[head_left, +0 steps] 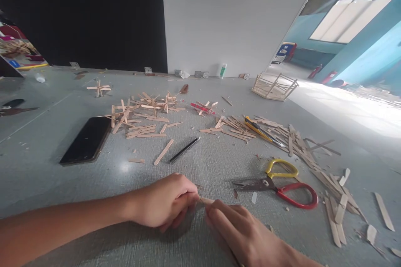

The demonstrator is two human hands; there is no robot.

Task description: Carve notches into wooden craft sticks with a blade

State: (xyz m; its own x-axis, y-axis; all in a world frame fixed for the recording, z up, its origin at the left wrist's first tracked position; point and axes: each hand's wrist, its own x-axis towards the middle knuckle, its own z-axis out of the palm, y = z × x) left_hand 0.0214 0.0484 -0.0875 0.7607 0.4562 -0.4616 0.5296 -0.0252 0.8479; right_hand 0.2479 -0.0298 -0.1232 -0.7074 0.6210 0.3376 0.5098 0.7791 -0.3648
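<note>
My left hand (167, 204) and my right hand (241, 229) meet low in the view, both pinched on one short wooden craft stick (206, 200) that shows only between the fingertips. Both rest on the grey floor (200, 162). Scissors (278, 185) with one yellow and one red handle lie just right of the hands. A black pen (184, 149) and a loose stick (163, 151) lie just beyond them.
A black phone (86, 139) lies at left. Heaps of craft sticks (144, 117) spread across the middle and right, with a yellow utility knife (261, 130) among them. A stick-built frame (274, 86) and a glue bottle (222, 70) stand by the white wall.
</note>
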